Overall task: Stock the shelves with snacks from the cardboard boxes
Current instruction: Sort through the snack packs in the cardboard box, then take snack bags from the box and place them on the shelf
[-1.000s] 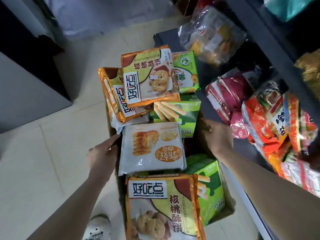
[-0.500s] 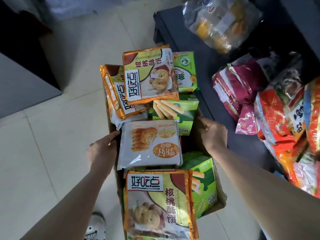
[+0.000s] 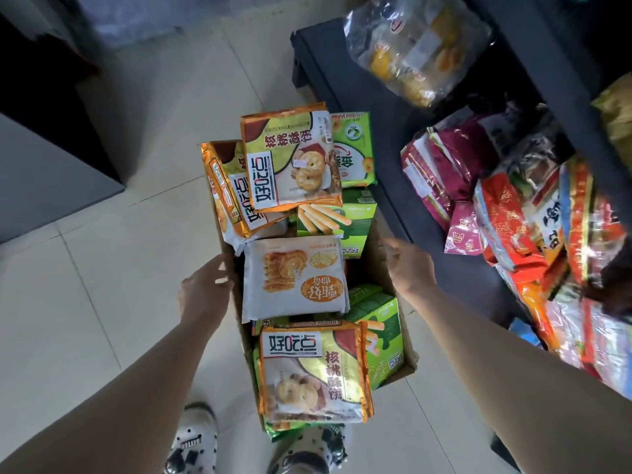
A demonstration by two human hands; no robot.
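A cardboard box point(image 3: 383, 248) stands on the floor, piled with snack packs. On top lie orange-edged cookie bags point(image 3: 290, 162), a white pastry bag point(image 3: 294, 278) in the middle, green biscuit-stick boxes point(image 3: 342, 220) and another orange cookie bag point(image 3: 313, 371) at the near end. My left hand point(image 3: 205, 292) hovers at the box's left wall, fingers loose, holding nothing. My right hand point(image 3: 408, 265) hangs beside the box's right wall with relaxed fingers, just off it. The dark shelf point(image 3: 403, 186) runs along the right.
The bottom shelf carries maroon packs point(image 3: 441, 172), red and orange bags point(image 3: 526, 234) and a clear bag of sweets point(image 3: 413, 49). A dark cabinet point(image 3: 44, 138) stands at the left. My feet in white clogs point(image 3: 195, 443) are just behind the box on pale floor tiles.
Both hands have come off the box's sides and now hover loose beside it. The view has shifted slightly downward, showing my shoes.
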